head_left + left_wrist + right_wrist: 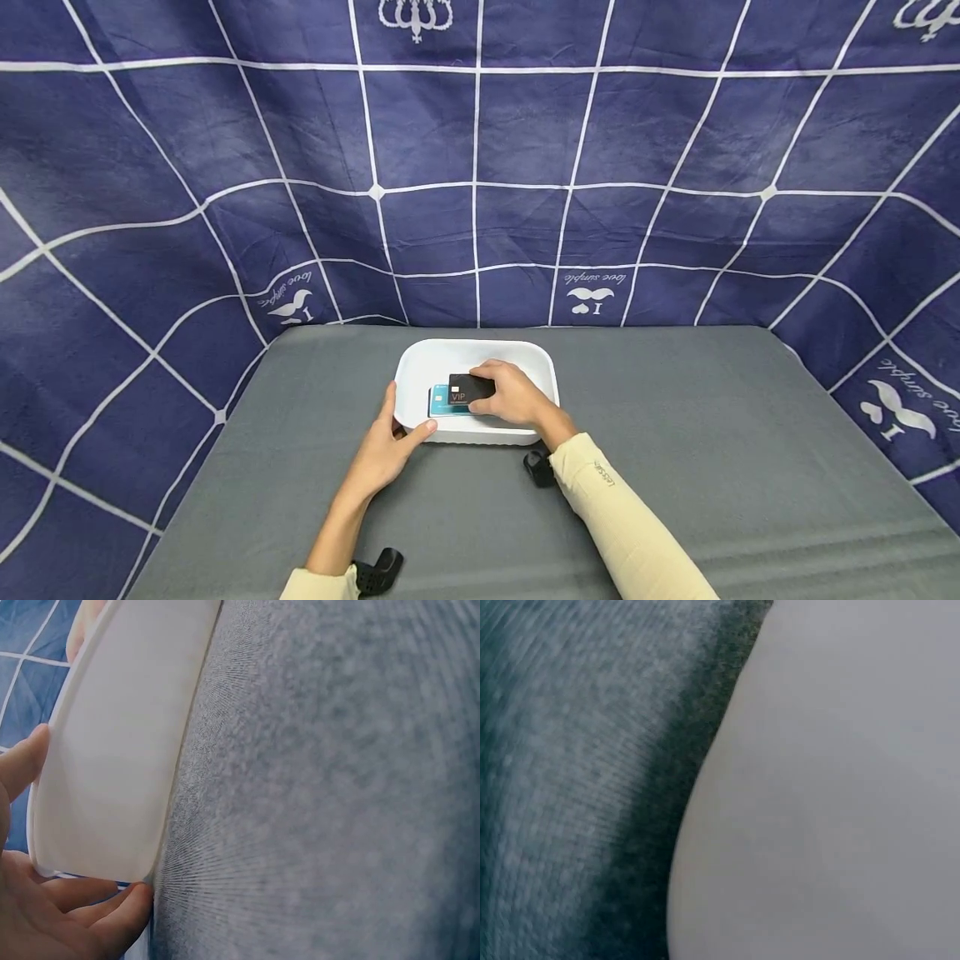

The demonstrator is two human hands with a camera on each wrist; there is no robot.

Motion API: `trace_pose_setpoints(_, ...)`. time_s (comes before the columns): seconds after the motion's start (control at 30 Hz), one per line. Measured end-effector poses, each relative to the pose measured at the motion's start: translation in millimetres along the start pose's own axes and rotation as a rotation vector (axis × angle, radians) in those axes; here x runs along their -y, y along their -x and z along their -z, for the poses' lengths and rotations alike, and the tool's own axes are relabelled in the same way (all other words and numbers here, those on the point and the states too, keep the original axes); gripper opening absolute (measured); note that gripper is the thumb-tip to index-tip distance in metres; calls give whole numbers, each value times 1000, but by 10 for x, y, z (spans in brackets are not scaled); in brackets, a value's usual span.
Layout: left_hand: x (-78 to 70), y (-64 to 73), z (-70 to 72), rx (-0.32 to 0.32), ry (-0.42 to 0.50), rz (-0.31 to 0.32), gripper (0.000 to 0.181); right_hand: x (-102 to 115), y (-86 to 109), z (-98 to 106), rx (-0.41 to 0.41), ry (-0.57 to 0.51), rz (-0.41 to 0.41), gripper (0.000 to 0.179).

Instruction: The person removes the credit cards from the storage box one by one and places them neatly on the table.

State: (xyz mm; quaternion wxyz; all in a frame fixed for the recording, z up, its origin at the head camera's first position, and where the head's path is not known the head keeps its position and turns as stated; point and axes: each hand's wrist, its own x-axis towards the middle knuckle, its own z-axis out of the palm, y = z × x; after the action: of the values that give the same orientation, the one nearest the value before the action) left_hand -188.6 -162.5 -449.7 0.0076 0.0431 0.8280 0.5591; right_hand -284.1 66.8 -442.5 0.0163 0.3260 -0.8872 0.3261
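In the head view a white plastic tray (517, 353) rests on the grey surface. My right hand (513, 395) reaches into it from the right and pinches a black card (471, 388) marked VIP by its right end, thumb at the near edge, fingers at the far edge. A blue card (438, 403) lies under the black one, partly covered. At the tray's near left corner my left hand (384, 450) holds the tray, thumb at the near rim and fingers along the left end. The left wrist view shows those fingers (127, 911) bent against the tray's end.
Grey cloth (697, 433) covers the surface around the tray. Behind and at both sides hangs a blue curtain (525, 225) with white lines. Black wrist devices (380, 572) are strapped on both wrists. The tray's outer wall fills much of the right wrist view.
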Motion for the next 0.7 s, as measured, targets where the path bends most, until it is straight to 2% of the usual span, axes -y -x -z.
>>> trace_pose_setpoints(0.17,-3,10,12,11,13,-5,101,40,9,69,-25,-47,-1,53)
trace_pose_setpoints(0.3,-12,5,-3,24,49,-41,99,111,48,234,-32,-77,-5,54)
trace_pose_setpoints(0.4,-23,11,-3,23,60,-53,99,153,83,354,-19,-57,19,55)
trace_pose_setpoints(0.57,-10,12,4,15,47,-36,101,170,202,512,-22,-42,62,54)
trace_pose_setpoints(0.7,11,4,6,13,41,-31,100,134,343,609,-55,-41,72,54)
